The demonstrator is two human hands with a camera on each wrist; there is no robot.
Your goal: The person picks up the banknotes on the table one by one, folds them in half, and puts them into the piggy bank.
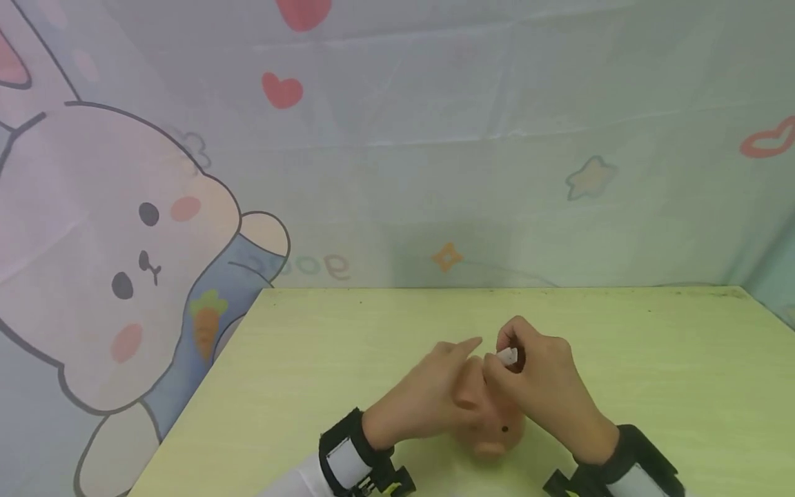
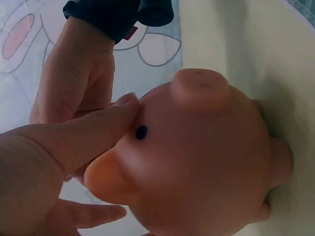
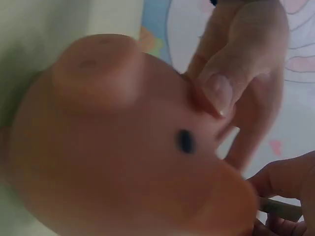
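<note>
You are steadying one pink toy pig (image 1: pixel 491 428) low in the middle of the frame, on the yellow-green table (image 1: pixel 652 373). Your left hand (image 1: pixel 428 397) braces its head with straight fingers; the thumb lies by the eye. Your right hand (image 1: pixel 540 386) pinches one small white piece (image 1: pixel 508 355) just above the pig. This looks like fitting that piece to the pig; the next move calls for careful lining up while the pig is kept from rolling. Two hands, one pig, one piece.
</note>
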